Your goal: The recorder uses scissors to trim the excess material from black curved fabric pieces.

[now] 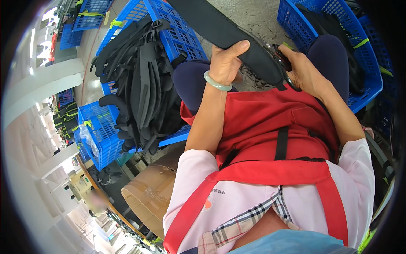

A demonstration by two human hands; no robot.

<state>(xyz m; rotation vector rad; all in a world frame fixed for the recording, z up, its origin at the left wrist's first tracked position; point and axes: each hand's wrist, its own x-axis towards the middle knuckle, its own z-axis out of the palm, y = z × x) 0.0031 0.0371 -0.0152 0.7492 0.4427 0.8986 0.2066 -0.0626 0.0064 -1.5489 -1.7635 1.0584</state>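
Note:
A long black padded strap (220, 27) slants down across the upper middle to its rounded end above my lap. My left hand (227, 61), a pale green bangle at its wrist, grips the strap's side with the thumb lying on top. On the strap's other side, my right hand (306, 72) is closed around a pair of scissors (282, 60) with dark red and black handles. The blades point away from me beside the strap's edge; they are partly hidden, so I cannot tell whether they touch it. A red apron (270, 114) covers my lap below both hands.
To my left, many black padded straps (146, 84) hang over a blue plastic crate (179, 36). Another blue crate (372, 63) with black pieces stands by my right knee. A cardboard box (148, 190) and a further blue crate (99, 131) sit at the lower left.

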